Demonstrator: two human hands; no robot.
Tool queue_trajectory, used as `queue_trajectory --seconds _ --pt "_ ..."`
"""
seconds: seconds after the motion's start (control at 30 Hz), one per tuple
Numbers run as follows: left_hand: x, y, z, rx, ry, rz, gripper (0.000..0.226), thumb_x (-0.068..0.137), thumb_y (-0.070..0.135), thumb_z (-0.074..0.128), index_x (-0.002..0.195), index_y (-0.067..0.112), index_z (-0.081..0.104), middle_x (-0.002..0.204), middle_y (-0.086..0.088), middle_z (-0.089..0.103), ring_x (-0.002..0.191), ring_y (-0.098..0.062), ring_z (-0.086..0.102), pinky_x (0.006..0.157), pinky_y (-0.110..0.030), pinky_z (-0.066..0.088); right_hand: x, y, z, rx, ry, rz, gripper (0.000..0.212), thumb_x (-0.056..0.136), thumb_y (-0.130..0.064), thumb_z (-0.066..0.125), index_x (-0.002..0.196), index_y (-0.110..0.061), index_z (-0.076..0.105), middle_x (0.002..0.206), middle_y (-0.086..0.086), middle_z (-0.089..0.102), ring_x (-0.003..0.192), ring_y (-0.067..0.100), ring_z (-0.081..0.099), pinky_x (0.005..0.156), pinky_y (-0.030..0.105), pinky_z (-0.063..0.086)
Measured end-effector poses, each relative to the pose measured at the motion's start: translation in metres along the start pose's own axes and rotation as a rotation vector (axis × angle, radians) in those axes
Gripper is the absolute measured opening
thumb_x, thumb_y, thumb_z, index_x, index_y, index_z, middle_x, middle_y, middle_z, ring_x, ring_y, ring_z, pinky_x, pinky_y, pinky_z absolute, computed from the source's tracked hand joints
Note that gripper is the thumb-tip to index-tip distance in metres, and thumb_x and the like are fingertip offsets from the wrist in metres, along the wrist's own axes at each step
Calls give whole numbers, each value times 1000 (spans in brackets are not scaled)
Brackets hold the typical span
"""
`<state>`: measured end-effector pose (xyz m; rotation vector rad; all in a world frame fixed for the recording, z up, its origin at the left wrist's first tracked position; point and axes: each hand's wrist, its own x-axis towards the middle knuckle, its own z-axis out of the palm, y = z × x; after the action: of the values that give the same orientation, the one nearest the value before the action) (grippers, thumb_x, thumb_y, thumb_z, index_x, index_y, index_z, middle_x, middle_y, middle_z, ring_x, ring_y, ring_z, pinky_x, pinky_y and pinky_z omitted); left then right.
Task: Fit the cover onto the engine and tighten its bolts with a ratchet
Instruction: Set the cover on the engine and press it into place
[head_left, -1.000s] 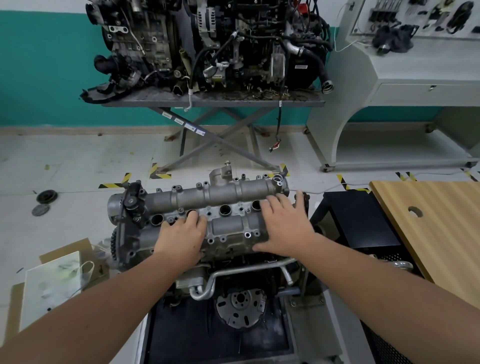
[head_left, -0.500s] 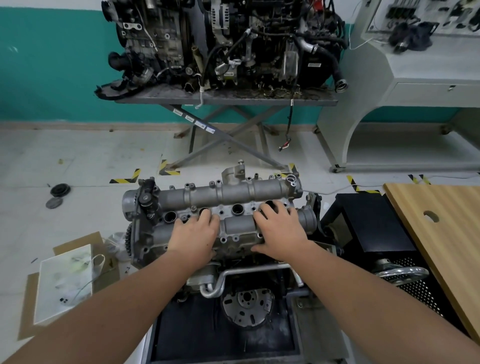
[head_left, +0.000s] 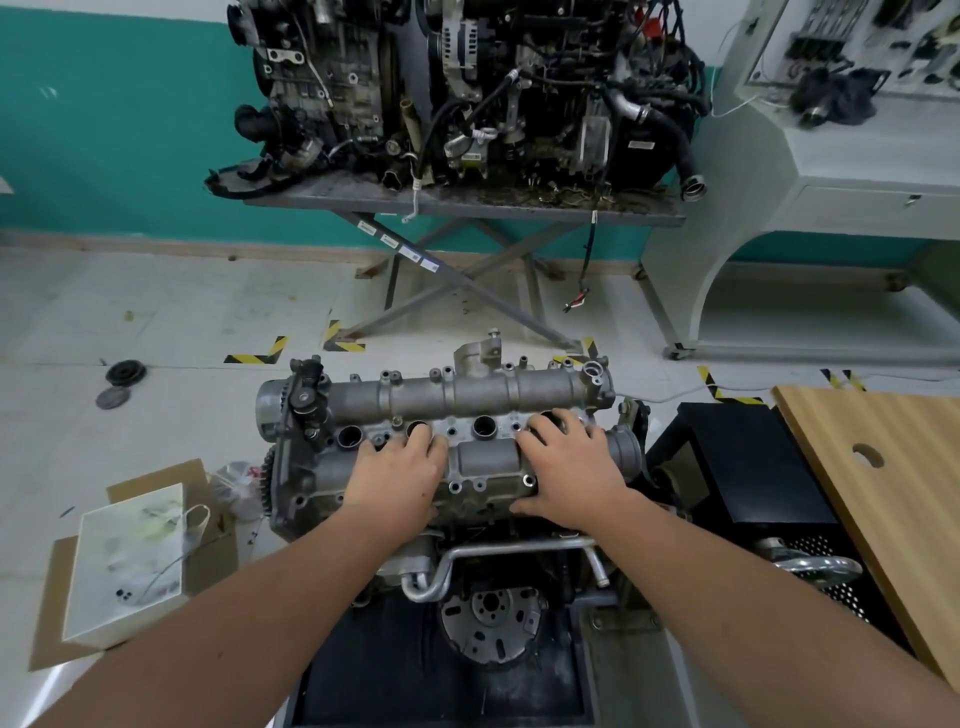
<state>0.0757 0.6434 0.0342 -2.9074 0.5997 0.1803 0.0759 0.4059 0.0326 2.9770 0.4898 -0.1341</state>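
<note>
Both hands lay flat on the cover (head_left: 467, 400), fingers straight, gripping nothing: our left hand (head_left: 400, 475) mid-cover, right hand (head_left: 569, 467) toward its right end. Cover sat atop the engine (head_left: 488, 571), w/ a wooden worktop (head_left: 893, 499) to the right.

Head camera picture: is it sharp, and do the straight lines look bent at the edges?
In the head view, the cover and both hands, left hand and right hand, are sharp; the light is even and soft, with only weak shadows. The wide lens bends lines near the edges: the wooden table leans outward, and the forearms look stretched towards the bottom corners.
</note>
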Motion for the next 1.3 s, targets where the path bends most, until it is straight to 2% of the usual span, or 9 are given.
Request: queue_trajectory --seconds 0.27,0.5,0.6,0.77,0.97,1.1,1.3 --pt "-1 1 -1 5 0 -9 78 83 40 74 141 16 28 128 -6 37 116 -30 55 93 -54 44 2 1 2 -19 -4 -10 89 63 -78 68 131 -27 41 138 -4 41 132 31 33 96 54 39" --pt "-1 -2 1 17 18 15 82 83 45 73 144 16 27 130 -7 37 115 -29 56 89 -51 47 2 6 -2 -29 -53 -55 86 69 -71 71 134 -25 36 143 -3 36 137 34 26 98 56 40" --pt "0 -3 2 17 27 23 84 82 50 73 144 17 26 130 -5 37 117 -28 55 89 -49 47 2 6 -3 -13 -58 -58 86 71 -71 69 135 -25 36 144 -3 36 138 34 25 100 57 38" --pt "2 -2 1 -1 6 5 81 82 45 73 144 19 29 131 -4 37 117 -27 55 93 -52 45 3 8 -1 -4 -57 -60 87 71 -72 68 136 -26 35 144 -5 35 139 34 25 100 56 36" --pt "5 -1 0 -11 10 -6 80 80 45 76 142 20 32 129 -3 38 116 -27 53 90 -50 47 6 14 -5 37 -76 -59 91 69 -73 69 141 -28 34 148 -6 33 141 33 25 104 57 34" --pt "1 0 2 16 26 -8 81 81 47 75 143 19 31 128 -4 38 116 -26 54 94 -52 45 3 9 -2 35 -47 -36 92 68 -73 71 141 -28 36 147 -8 35 138 30 32 103 54 35" --pt "2 0 -1 13 26 9 82 83 48 75 142 16 28 129 -5 38 116 -28 54 93 -52 44 6 18 -7 18 -68 -60 94 66 -79 66 141 -32 37 147 -12 34 136 27 30 101 52 39"
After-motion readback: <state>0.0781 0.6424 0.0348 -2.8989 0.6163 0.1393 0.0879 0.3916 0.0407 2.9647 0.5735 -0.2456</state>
